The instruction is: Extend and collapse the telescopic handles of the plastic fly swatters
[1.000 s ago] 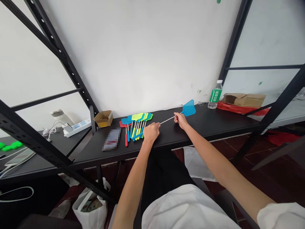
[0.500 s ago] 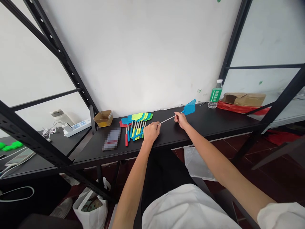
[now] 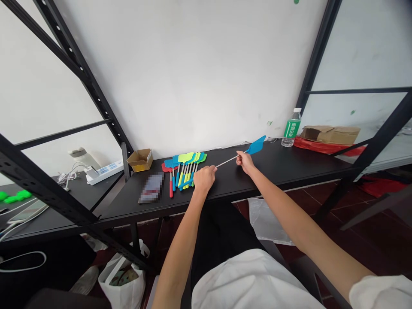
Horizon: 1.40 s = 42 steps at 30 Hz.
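Note:
A blue fly swatter (image 3: pixel 256 146) is stretched between my two hands above the black table. My left hand (image 3: pixel 205 177) is wrapped round its handle end, where a blue grip pokes out to the left. Near the head, my right hand (image 3: pixel 245 162) pinches the thin metal shaft. The swatter's flat head is tilted, seen at a slant. Just left of my left hand lies a row of fly swatters (image 3: pixel 185 158) in blue, yellow-green and green, with metal shafts. A red fly swatter (image 3: pixel 171 189) lies at the row's left end, its head partly covered by a blue one.
Left of the row are a small open cardboard box (image 3: pixel 140 161) and a blurred-out flat item (image 3: pixel 151 187). A water bottle (image 3: pixel 292 128) stands at the right, beside a cardboard box (image 3: pixel 334 134) on red plastic. Black metal posts (image 3: pixel 317 56) frame the table (image 3: pixel 273 166).
The blue swatter's head has turned about its shaft, from facing me broadly to a narrower slant. Both hands stay in nearly the same place.

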Motion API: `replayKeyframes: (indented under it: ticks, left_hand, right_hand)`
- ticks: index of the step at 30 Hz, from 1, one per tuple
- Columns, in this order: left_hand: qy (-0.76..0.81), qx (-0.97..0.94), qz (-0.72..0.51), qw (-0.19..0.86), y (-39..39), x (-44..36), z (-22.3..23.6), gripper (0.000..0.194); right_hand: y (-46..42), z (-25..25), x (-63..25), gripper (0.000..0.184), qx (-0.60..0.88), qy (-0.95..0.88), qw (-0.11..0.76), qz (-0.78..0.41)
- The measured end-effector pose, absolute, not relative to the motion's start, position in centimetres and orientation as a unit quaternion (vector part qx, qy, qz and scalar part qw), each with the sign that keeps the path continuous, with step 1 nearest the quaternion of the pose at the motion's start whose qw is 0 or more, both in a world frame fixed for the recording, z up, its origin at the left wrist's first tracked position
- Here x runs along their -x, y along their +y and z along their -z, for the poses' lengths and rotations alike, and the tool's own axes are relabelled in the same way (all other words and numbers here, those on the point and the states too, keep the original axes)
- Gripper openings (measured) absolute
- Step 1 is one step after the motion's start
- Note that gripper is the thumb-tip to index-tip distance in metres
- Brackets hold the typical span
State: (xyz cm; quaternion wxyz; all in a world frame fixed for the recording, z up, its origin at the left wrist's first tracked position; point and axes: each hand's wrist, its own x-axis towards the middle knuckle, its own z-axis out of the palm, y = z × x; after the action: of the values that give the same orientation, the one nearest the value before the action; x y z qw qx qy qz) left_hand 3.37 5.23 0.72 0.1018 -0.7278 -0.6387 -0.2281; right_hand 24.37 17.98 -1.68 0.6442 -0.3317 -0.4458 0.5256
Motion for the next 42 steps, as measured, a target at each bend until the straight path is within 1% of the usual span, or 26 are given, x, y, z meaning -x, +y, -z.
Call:
replayKeyframes:
  ticks: [10, 28, 42]
  left_hand:
    - [-0.631, 0.732, 0.238, 0.100, 5.12, -3.29, -0.72, 0.045]
    - [-0.636, 0.730, 0.232, 0.096, 5.31, -3.12, -0.67, 0.041]
    - [-0.631, 0.728, 0.250, 0.097, 5.20, -3.33, -0.60, 0.044]
  right_hand:
    - [17.78, 1.44, -24.32, 0.036, 0.331, -0.433, 0.649, -0.530]
    - [17.62, 1.32, -24.28, 0.035, 0.334, -0.422, 0.654, -0.532]
    - [18.10, 1.69, -24.41, 0.037, 0.325, -0.417, 0.659, -0.536]
